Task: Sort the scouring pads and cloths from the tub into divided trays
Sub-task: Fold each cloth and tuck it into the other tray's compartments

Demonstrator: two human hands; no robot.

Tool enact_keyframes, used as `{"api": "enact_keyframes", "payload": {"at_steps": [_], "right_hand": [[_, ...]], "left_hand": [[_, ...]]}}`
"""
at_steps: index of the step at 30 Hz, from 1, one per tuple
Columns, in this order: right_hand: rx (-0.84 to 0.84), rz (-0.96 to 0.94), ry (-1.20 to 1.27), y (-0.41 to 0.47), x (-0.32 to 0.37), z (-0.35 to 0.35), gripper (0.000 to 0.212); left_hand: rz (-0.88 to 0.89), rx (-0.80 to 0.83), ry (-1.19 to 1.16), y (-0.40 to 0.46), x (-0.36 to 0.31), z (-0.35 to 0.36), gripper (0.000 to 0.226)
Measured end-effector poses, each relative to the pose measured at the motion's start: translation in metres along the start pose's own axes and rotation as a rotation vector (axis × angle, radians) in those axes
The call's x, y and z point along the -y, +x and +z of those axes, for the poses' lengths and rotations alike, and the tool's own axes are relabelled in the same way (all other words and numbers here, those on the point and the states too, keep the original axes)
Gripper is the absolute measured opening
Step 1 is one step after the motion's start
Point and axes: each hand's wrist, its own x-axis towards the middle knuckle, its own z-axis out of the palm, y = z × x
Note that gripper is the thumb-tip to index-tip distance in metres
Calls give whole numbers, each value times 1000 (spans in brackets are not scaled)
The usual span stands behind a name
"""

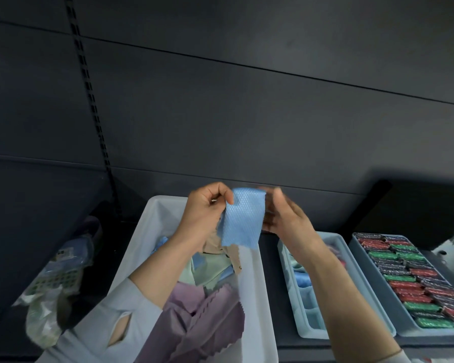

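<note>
1. Nearest, I see a pale grey sleeve [110, 318] on the left forearm, crossing the near corner of the white rectangular plastic tub [257, 297].
2. Inside the tub, mauve cloths with zigzag edges [207, 318] lie at the near end; beyond them sit pale green cloths [207, 271], a beige cloth [220, 248] and bits of blue.
3. Right of the tub, on the dark surface [269, 258], a light blue divided tray [307, 305] holds blue pieces in its compartments; my right forearm covers part of it.
4. Further right, touching it or just beside it, a grey-blue tray [383, 297] is packed with rows of red, green and dark glittery scouring pads [414, 286].
5. Over the tub's far end, my left hand [207, 208] has its grip pinched on the upper left corner of a blue textured cloth [244, 221], which hangs above the tub.
6. My right hand [286, 218] is at the cloth's right edge, blurred; I cannot tell whether its grip is closed on it.
7. Farthest, a dark panelled wall [247, 100] rises behind.
</note>
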Motion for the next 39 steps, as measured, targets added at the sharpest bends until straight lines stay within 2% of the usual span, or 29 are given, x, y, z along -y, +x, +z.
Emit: {"api": "enact_keyframes", "payload": {"at_steps": [2, 4, 7, 10, 13, 16, 18, 20, 22, 23, 25, 27, 30, 34, 36, 39], "right_hand": [[41, 17, -124, -2, -2, 1, 32], [22, -6, -129, -2, -3, 2, 25], [-90, -22, -59, 1, -2, 3, 17], [-141, -40, -40, 3, 0, 7, 9], [-131, -95, -70, 2, -4, 4, 25], [74, -255, -134, -3, -10, -5, 53], [164, -349, -286, -5, -17, -6, 53], [73, -356, -429, -3, -23, -4, 49], [-109, -358, -519, -1, -25, -2, 25], [-171, -351, -500, 1, -25, -3, 7], [-203, -289, -391, 3, -23, -4, 21], [-183, -203, -291, 3, -20, -5, 31], [-159, -110, -242, 2, -18, -6, 42], [-174, -104, -212, 1, -18, -4, 31], [-214, -149, -244, 3, -17, -2, 28], [-193, -235, -214, 2, -13, 0, 20]], "left_hand": [[11, 6, 5, 0, -2, -1, 50], [-4, 3, -38, -1, -4, 1, 44], [-195, 87, -162, -6, 3, 2, 22], [-298, 225, -67, -15, 11, 3, 32], [-301, 160, -60, -19, 13, 5, 30], [-370, 54, -96, -15, 11, 4, 47], [-403, 14, -146, -11, 11, 3, 52], [-396, 29, -153, -12, 8, 0, 37], [-394, 64, -160, -14, 1, 0, 20], [-412, 64, -195, -15, -1, 0, 26], [-453, 67, -212, -16, -4, -1, 38], [-455, 133, -137, -18, -6, 0, 32], [-324, 158, 61, -21, -1, 1, 23], [-236, 98, 73, -23, 3, 1, 18], [-272, 81, 19, -24, 2, 2, 17], [-471, 75, -144, -22, -3, 2, 34]]}}
